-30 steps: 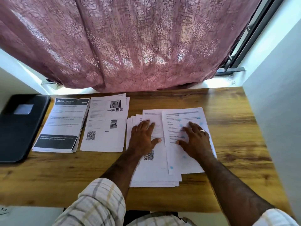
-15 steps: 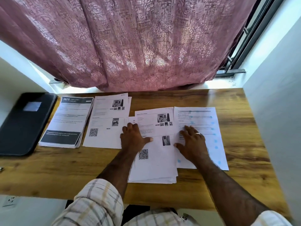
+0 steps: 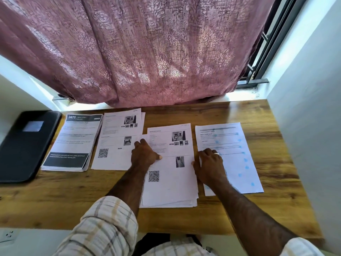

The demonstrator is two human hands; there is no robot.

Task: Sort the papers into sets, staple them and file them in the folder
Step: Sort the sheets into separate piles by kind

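I count four paper groups on the counter [image 3: 267, 115]: two piles [image 3: 72, 143] [image 3: 118, 143] at left, the middle stack [image 3: 171, 189], and one sheet [image 3: 232, 145] at right, with bare wood beyond it to the wall. Folder [image 3: 24, 145] overhangs the left edge. Left hand [image 3: 144, 154] rests flat, fingers loosely bent, on the stack's left edge; right hand [image 3: 209, 167] lies flat on the sheet, gripping nothing.
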